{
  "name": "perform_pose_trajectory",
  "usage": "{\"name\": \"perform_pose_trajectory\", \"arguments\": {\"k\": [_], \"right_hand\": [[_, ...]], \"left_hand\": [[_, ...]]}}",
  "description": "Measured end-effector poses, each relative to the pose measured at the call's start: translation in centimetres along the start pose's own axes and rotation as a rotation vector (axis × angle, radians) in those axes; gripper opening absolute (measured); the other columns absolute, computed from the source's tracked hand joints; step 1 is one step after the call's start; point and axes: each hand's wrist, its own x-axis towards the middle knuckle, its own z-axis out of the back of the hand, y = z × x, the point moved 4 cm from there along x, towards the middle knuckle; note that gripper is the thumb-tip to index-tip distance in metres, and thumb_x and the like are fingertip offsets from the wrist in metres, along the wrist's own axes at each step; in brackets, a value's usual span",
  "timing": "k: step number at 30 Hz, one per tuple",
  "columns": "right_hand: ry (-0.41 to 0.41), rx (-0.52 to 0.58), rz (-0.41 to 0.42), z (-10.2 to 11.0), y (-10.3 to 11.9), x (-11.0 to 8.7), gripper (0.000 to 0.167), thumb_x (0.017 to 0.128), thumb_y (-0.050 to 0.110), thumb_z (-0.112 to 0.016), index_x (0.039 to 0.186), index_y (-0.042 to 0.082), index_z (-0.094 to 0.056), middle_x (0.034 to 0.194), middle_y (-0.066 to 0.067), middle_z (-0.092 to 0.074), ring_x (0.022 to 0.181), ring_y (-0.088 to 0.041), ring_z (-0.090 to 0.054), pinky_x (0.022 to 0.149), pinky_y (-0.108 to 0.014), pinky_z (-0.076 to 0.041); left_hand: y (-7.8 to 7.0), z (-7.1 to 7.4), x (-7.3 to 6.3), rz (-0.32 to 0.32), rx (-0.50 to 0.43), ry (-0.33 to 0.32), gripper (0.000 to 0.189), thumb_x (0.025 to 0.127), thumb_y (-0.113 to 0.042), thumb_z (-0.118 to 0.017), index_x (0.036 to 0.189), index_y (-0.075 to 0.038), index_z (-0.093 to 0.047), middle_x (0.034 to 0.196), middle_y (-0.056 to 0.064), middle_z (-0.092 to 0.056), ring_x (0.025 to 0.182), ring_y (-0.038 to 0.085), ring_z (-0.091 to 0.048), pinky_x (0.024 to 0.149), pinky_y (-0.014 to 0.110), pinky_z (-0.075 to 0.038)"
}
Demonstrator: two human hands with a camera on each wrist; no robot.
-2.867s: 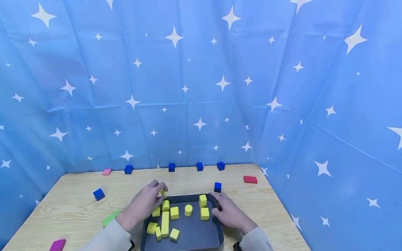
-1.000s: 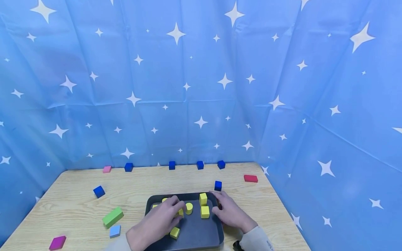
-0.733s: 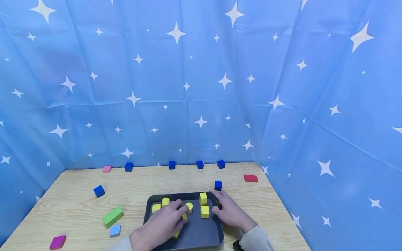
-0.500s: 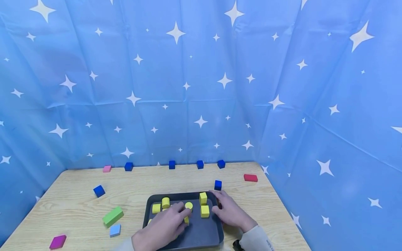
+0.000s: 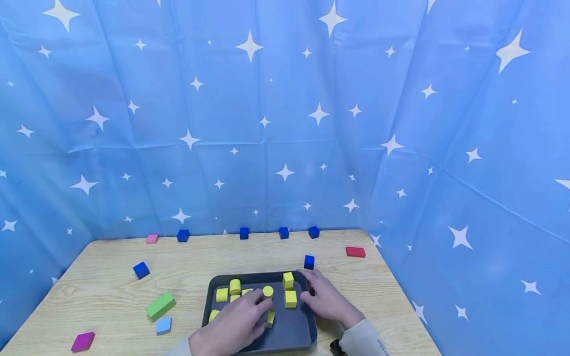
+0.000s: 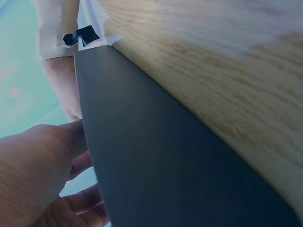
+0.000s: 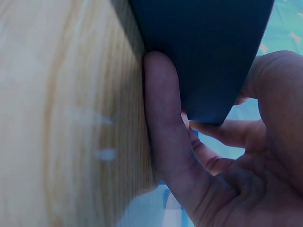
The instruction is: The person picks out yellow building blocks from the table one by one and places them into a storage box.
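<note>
In the head view my left hand [image 5: 238, 320] reaches over the dark grey tray [image 5: 289, 333] and pinches a small yellow block [image 5: 270, 319] low above the tray floor. Around it stand a yellow cylinder [image 5: 235, 287], another yellow cylinder [image 5: 267, 292] and several yellow blocks, partly hidden by the hand. My right hand [image 5: 329, 302] grips the tray's right wall, thumb at the inner side; in the right wrist view a finger lies along the outside of the tray wall [image 7: 203, 56]. The left wrist view shows the tray's outer wall [image 6: 142, 132], hiding the left fingertips.
On the wooden table [image 5: 191, 267] lie a green block [image 5: 161, 306], a light blue block [image 5: 163, 326], a magenta block [image 5: 82, 341] and a red block [image 5: 355, 252]. Several blue cubes, one a blue cube [image 5: 309, 262], stand behind the tray. A starry blue curtain [image 5: 285, 123] surrounds the table.
My left hand has come from the tray's back left corner to its middle, and the yellow block at its fingertips has slid right and toward me. The right hand has stayed on the tray.
</note>
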Motion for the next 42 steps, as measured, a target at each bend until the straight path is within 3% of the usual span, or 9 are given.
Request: {"name": "perform_pose_trajectory", "arguments": {"k": [13,20,28,37,42], "right_hand": [[-0.013,-0.005,0.011,0.0,0.1,-0.1,0.065,0.11,0.019,-0.069,0.173,0.011,-0.054,0.166,-0.021,-0.057,0.135,-0.033,-0.064,0.126,-0.072,-0.054],[-0.029,-0.013,0.008,0.0,0.2,-0.1,0.065,0.11,0.02,-0.069,0.173,0.01,-0.054,0.164,-0.022,-0.058,0.133,-0.032,-0.064,0.124,-0.071,-0.055],[-0.038,-0.008,-0.012,-0.2,0.2,-0.1,0.066,0.11,0.019,-0.07,0.173,0.011,-0.054,0.168,-0.023,-0.057,0.137,-0.034,-0.063,0.127,-0.073,-0.052],[-0.039,-0.02,-0.018,-0.1,0.3,-0.1,0.066,0.11,0.02,-0.07,0.174,0.012,-0.054,0.163,-0.022,-0.059,0.13,-0.033,-0.065,0.121,-0.07,-0.058],[-0.04,-0.011,-0.018,-0.3,0.1,-0.1,0.067,0.11,0.02,-0.07,0.174,0.012,-0.053,0.163,-0.021,-0.059,0.132,-0.032,-0.064,0.124,-0.071,-0.056]], "left_hand": [[0.3,0.7,-0.8,0.053,0.045,-0.012,0.042,0.106,-0.04,-0.089,0.144,-0.026,-0.079,0.132,-0.002,-0.078,0.104,0.005,-0.072,0.097,0.036,-0.073],[0.8,1.5,-1.8,0.042,0.02,-0.101,0.033,0.106,-0.034,-0.09,0.136,-0.025,-0.081,0.121,-0.005,-0.074,0.094,0.0,-0.064,0.084,0.027,-0.068],[1.9,1.8,-3.1,0.072,-0.036,-0.162,0.029,0.106,-0.025,-0.089,0.134,-0.021,-0.082,0.119,-0.002,-0.074,0.089,0.001,-0.063,0.076,0.025,-0.063],[3.7,2.4,-4.6,0.215,-0.065,-0.213,0.031,0.107,-0.029,-0.088,0.136,-0.02,-0.082,0.128,0.0,-0.076,0.102,0.009,-0.071,0.087,0.037,-0.07],[4.9,2.8,-5.3,0.292,-0.087,-0.244,0.031,0.105,-0.026,-0.09,0.134,-0.021,-0.083,0.127,0.0,-0.077,0.102,0.015,-0.075,0.086,0.037,-0.07]]}}
